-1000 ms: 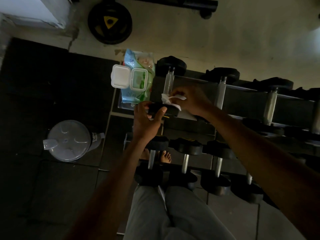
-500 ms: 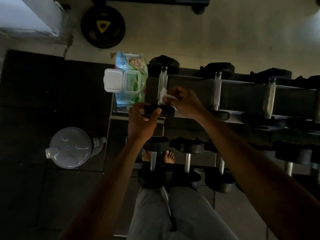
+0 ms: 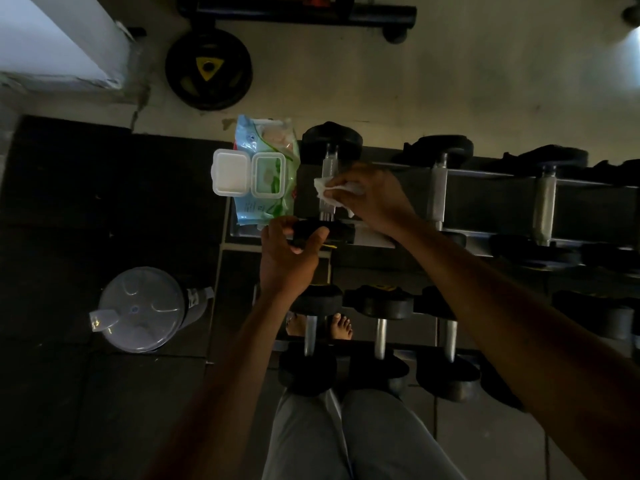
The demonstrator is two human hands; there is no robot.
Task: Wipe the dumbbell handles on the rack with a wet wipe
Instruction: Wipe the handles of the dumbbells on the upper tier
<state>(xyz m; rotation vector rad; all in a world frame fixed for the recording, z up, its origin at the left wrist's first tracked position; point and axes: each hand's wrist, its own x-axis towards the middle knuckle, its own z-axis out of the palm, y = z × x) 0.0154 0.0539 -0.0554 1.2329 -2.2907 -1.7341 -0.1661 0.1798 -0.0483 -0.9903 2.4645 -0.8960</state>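
Observation:
A two-tier dumbbell rack (image 3: 491,188) holds several black dumbbells with silver handles. My right hand (image 3: 374,195) holds a white wet wipe (image 3: 323,190) wrapped round the handle (image 3: 329,164) of the leftmost top-row dumbbell. My left hand (image 3: 287,251) grips that dumbbell's near black head (image 3: 332,232). A pack of wet wipes (image 3: 266,174) with its white lid flipped open lies at the rack's left end.
A grey lidded bin (image 3: 142,310) stands on the dark floor mat to the left. A black weight plate (image 3: 207,69) leans at the wall behind. Lower-row dumbbells (image 3: 379,306) sit right in front of my legs, and my bare feet (image 3: 341,327) show beneath the rack.
My right hand has slid the wipe along the handle, away from the near head toward the middle. My left hand has stayed on the near head.

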